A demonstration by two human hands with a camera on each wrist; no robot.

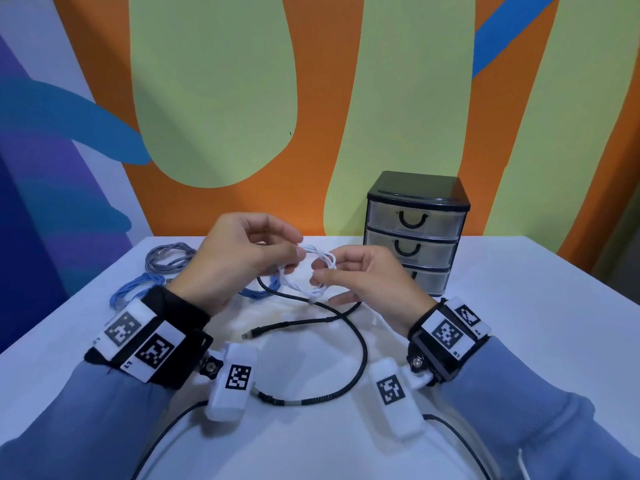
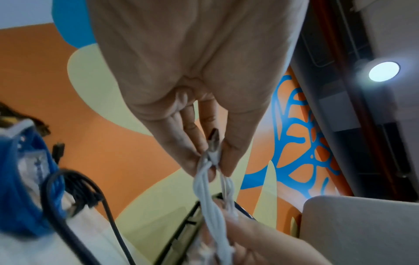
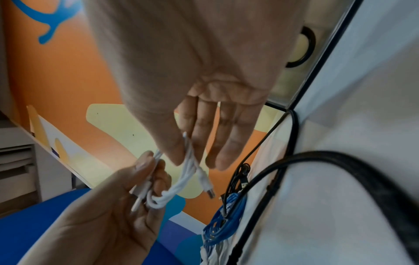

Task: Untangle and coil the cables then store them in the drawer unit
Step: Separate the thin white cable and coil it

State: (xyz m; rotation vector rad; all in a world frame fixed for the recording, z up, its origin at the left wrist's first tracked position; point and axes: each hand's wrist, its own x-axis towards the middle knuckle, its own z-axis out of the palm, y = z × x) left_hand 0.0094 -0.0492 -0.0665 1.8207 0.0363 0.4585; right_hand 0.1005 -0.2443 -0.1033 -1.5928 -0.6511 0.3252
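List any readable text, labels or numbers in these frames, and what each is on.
No clearly readable words or brand names.
Small characters on the left wristband edge: too small to read.
Small characters on the right wristband edge: too small to read.
Square black-and-white marker codes on both wristbands and both wrist camera housings: patterns, not text.
Drawer unit, cables: no labels visible.

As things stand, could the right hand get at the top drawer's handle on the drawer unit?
Probably not yet. The path looks free: the drawer unit stands just behind the right hand, top handle unobstructed. But that hand pinches the white cable, shared with the left hand; it must let go first.
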